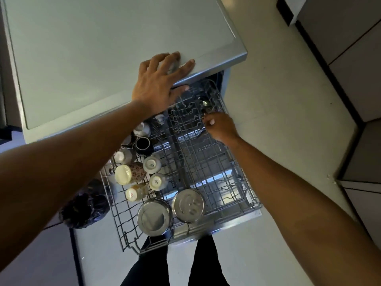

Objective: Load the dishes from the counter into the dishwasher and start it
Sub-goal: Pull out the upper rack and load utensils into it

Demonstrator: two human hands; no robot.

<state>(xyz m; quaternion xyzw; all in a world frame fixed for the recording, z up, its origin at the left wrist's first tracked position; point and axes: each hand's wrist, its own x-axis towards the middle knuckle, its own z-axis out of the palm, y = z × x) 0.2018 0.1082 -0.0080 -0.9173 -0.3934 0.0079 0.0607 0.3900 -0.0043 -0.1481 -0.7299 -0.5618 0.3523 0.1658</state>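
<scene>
Step in hand: we are loading the dishwasher, working at the far right of the pulled-out upper rack (208,162), where some cutlery (204,103) already lies.
Left hand (158,85): spread flat on the front edge of the grey bench (82,58) above the machine, fingers apart, thumb hooked under the lip; it grips nothing and seems only to steady us.
Right hand (220,126): reaching into the far end of the rack, fingers curled together close to the cutlery; we cannot tell whether they pinch a piece or merely touch the wire.
Dishes: upturned cups (151,165) and patterned tumblers (128,173) fill the left side of the rack; two steel containers (153,216) sit at the near edge, side by side. The right side of the rack is mostly bare wire.
Dishes left on the bench: none in view on the part we can see.
Beside the machine: a dark plastic bag (84,207) on the floor to the left.
Next move, as we judge it: settle the cutlery so it cannot slip through the wires, draw the right hand out, then fetch any remaining dishes or push the rack in, shut the door and start the wash.
</scene>
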